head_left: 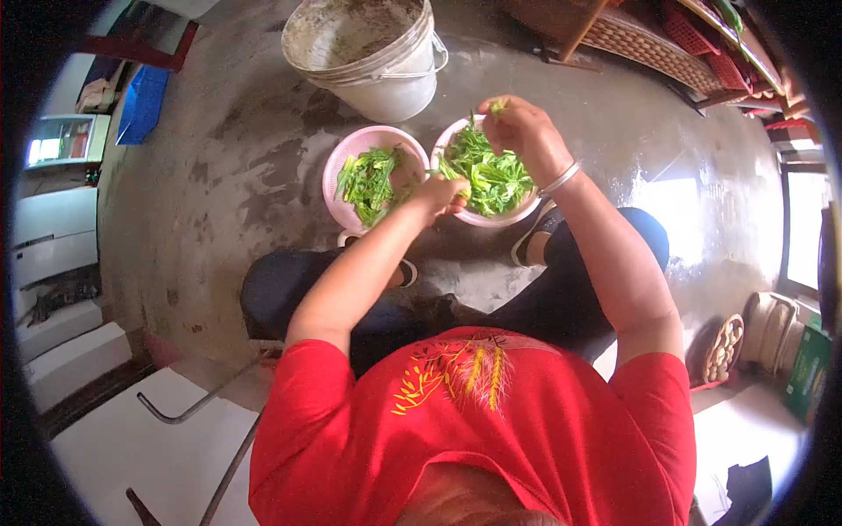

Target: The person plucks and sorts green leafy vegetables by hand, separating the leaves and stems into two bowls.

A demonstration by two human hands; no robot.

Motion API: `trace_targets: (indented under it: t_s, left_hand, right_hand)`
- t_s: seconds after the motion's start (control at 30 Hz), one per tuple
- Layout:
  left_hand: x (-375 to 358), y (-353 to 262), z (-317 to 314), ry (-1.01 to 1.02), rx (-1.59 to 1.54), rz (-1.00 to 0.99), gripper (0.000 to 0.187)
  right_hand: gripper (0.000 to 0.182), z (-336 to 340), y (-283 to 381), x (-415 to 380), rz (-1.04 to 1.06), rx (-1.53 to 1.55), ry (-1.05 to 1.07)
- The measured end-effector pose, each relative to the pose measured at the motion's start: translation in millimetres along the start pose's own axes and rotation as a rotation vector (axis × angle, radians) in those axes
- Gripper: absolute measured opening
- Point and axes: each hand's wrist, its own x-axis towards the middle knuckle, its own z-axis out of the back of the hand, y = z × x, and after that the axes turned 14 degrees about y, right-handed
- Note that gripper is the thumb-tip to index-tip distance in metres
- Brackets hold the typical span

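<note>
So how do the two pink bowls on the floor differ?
The left pink bowl holds fewer greens, so much of its inside shows; the right pink bowl is nearly covered with leaves. The left hand and right hand work at the right bowl, none in the left. Both hold green leaves.

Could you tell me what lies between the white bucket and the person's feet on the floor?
In the head view, two pink bowls of green leaves sit side by side there: the left bowl and the right bowl, below the white bucket.
</note>
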Motion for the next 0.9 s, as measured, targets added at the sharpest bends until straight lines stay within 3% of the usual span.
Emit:
trace_targets:
  t_s: [0.07, 0.1, 0.2, 0.27, 0.3, 0.33, 0.37, 0.4, 0.47, 0.5, 0.63, 0.73, 0.8, 0.87, 0.9]
  left_hand:
    - [30, 34, 2, 0.152, -0.022, -0.092, 0.026]
    - [37, 35, -8, 0.146, -0.023, -0.036, 0.035]
    - [45, 37, -22, -0.046, 0.007, 0.062, 0.049]
    - [41, 30, -17, -0.070, 0.134, -0.017, 0.047]
    - [36, 25, -11, -0.083, 0.200, -0.055, 0.046]
    - [42, 23, 7, 0.112, 0.204, -0.161, 0.045]
    - [45, 21, 11, 0.095, 0.100, -0.155, 0.044]
    - [33, 3, 4, 0.076, -0.005, -0.150, 0.044]
    - [3, -24, -11, 0.359, -0.273, -0.305, 0.050]
    - [-8, -33, -20, 0.405, -0.387, -0.303, 0.048]
    - [-15, -42, -22, 0.469, -0.615, -0.279, 0.037]
    - [-20, -64, -6, 0.540, -0.453, -0.289, 0.031]
    - [-32, -100, 4, 0.217, -0.318, -0.270, 0.021]
    - [-51, -156, 27, 0.180, -0.254, -0.421, 0.017]
    - [-52, -179, 51, 0.221, -0.067, -0.670, 0.020]
  right_hand:
    - [0.024, 5, -4, 0, 0.020, -0.034, 0.018]
    - [0.024, 5, -5, -1, 0.027, -0.065, 0.011]
    - [0.024, 8, -6, -1, 0.001, -0.182, 0.007]
    - [0.021, 8, -8, -1, -0.051, -0.343, -0.010]
    - [0.022, 9, -13, -1, 0.021, -0.516, 0.002]
    - [0.023, 12, -22, -1, 0.093, -0.689, 0.013]
    - [0.024, 14, -27, -1, 0.169, -0.865, 0.024]
    - [0.024, 15, -28, -1, 0.102, -1.028, 0.037]
    - [0.024, 9, -32, -2, -0.033, -1.354, 0.072]
    - [0.024, 1, -26, -4, -0.197, -1.365, 0.115]
    - [0.024, -4, -32, 0, -0.248, -1.404, 0.108]
    - [0.027, -5, -24, 3, -0.028, -1.336, 0.042]
    - [0.026, -9, -8, 2, -0.014, -1.314, -0.028]
    - [0.026, -8, -5, 2, 0.076, -1.224, -0.040]
    - [0.026, -8, -8, 4, 0.170, -1.238, -0.050]
